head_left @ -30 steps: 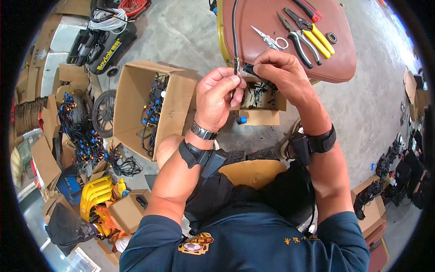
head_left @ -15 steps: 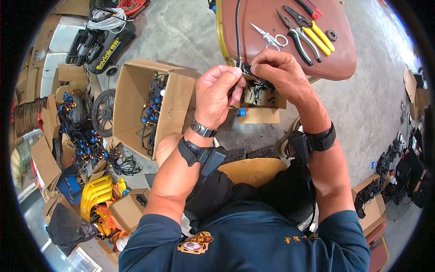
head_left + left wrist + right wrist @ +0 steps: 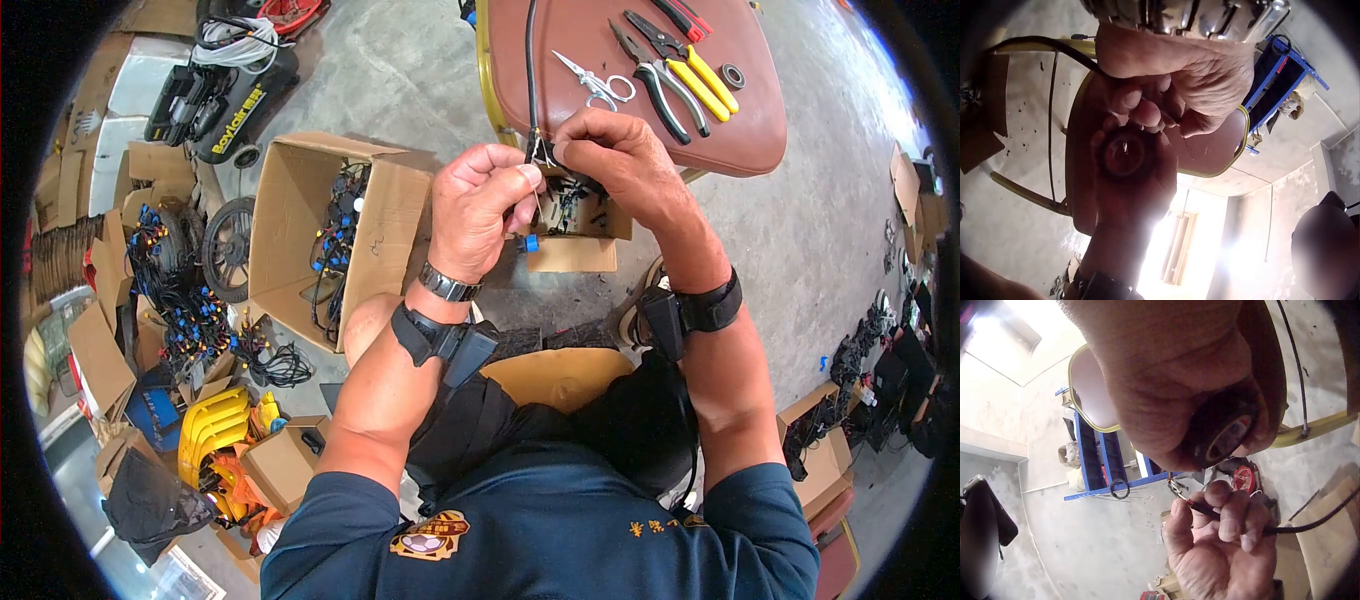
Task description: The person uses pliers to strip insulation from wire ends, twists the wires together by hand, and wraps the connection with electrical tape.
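My left hand (image 3: 480,210) pinches a black cable (image 3: 1310,529) between thumb and fingers. Thin bare and coloured wires (image 3: 1177,487) stick out just past the fingertips in the right wrist view. Another black cable (image 3: 531,70) runs down over the stool's edge to these wires. My right hand (image 3: 625,160) grips a roll of black tape (image 3: 1202,434), close to the right of the wire ends. In the head view the roll is mostly hidden under the fingers. A blue connector (image 3: 529,243) hangs below my left hand.
On the brown stool seat (image 3: 560,120) lie scissors (image 3: 598,84), pliers (image 3: 665,95), yellow-handled wire strippers (image 3: 705,88), a red-handled tool (image 3: 688,22) and a metal ring (image 3: 733,77). Below my hands stands a small parts box (image 3: 575,257). A large cardboard box (image 3: 390,225) of connectors is left.
The upper cable has shifted slightly right, and its thin wires now show spread between my hands. The blue connector has risen a little nearer my left hand. Both hands keep their grip.
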`<state>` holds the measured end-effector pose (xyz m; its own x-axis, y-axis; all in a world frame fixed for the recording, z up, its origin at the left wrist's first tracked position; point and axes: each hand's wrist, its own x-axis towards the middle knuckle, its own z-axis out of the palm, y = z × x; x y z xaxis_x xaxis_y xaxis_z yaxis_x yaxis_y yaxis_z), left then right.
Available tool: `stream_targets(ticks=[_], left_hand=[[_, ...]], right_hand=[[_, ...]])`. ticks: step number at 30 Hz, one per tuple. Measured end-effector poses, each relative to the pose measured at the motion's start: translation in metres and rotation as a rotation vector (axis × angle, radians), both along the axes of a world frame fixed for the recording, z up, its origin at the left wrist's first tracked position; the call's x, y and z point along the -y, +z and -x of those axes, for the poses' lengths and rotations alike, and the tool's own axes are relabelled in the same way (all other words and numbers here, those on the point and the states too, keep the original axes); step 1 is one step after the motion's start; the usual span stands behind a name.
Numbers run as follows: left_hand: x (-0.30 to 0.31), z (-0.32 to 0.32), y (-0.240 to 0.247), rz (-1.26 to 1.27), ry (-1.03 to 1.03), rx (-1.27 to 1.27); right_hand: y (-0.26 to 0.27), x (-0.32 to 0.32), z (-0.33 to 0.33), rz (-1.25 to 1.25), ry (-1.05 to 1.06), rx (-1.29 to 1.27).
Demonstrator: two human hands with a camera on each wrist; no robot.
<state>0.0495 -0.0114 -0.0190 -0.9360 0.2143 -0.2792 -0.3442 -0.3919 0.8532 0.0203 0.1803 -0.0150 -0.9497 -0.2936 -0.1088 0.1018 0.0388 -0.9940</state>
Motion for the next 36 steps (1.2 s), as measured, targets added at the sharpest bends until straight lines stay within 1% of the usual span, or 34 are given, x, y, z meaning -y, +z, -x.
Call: stream_targets(ticks=[10,14,16,20,25,36], left_hand=[[0.0023,0.0006,-0.0031,-0.009,-0.021,-0.026],[0.0019,0.0012,-0.003,0.001,-0.042,-0.002],[0.0014,0.0013,-0.0022,-0.04,-0.044,-0.008],[0.0014,0.0031,-0.0013,-0.118,-0.054,-0.019],[0.0031,0.003,-0.0007,-0.079,-0.06,0.007],[0.0067,0.0027,-0.0043,-0.115,-0.099,0.064]], right_hand=[[-0.0016,-0.0004,0.0005,0.011,-0.003,-0.016],[0.0012,-0.0011,0.0005,0.061,0.0,-0.015],[0.0017,-0.0012,0.0008,0.062,0.001,-0.024],[0.001,-0.0019,0.001,0.076,0.035,-0.001],[0.0022,-0.0032,0.0021,0.036,0.106,0.055],[0.0011,-0.0014,0.0012,0.112,0.136,0.094]])
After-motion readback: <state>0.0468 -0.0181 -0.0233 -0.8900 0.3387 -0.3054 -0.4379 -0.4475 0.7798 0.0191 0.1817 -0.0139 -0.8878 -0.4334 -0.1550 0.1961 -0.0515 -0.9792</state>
